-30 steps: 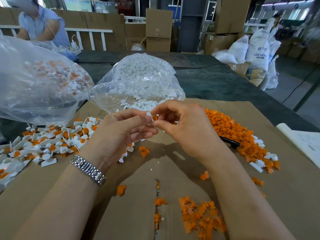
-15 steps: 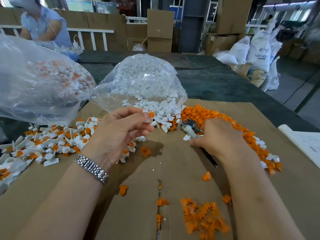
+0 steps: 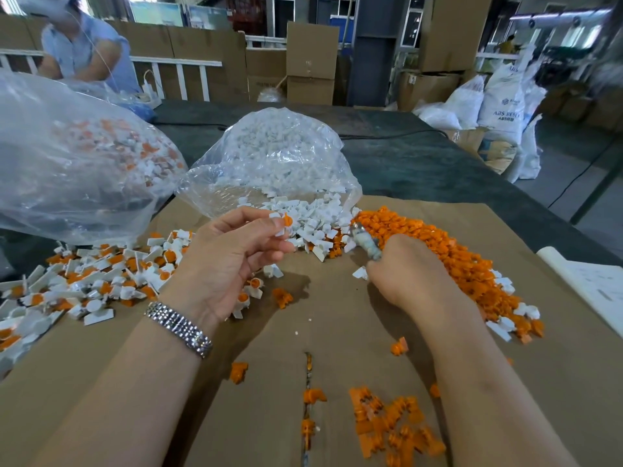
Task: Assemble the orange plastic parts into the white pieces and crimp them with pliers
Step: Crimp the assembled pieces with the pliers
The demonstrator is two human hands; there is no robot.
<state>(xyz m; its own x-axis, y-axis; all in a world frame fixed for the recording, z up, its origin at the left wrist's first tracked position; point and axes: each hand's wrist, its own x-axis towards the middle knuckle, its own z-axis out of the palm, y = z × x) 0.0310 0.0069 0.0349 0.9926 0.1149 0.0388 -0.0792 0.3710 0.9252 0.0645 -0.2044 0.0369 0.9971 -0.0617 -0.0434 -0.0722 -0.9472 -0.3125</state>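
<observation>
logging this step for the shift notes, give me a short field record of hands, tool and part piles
left hand: pinches a white piece with orange insert
right hand: grips the pliers, tip toward the piles
loose white pieces: spilling from the clear bag
loose orange parts: heap right of the white ones
assembled pieces: pile at left
surface: brown cardboard

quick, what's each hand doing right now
Left hand: pinching a white piece with an orange insert.
Right hand: gripping the pliers.
</observation>
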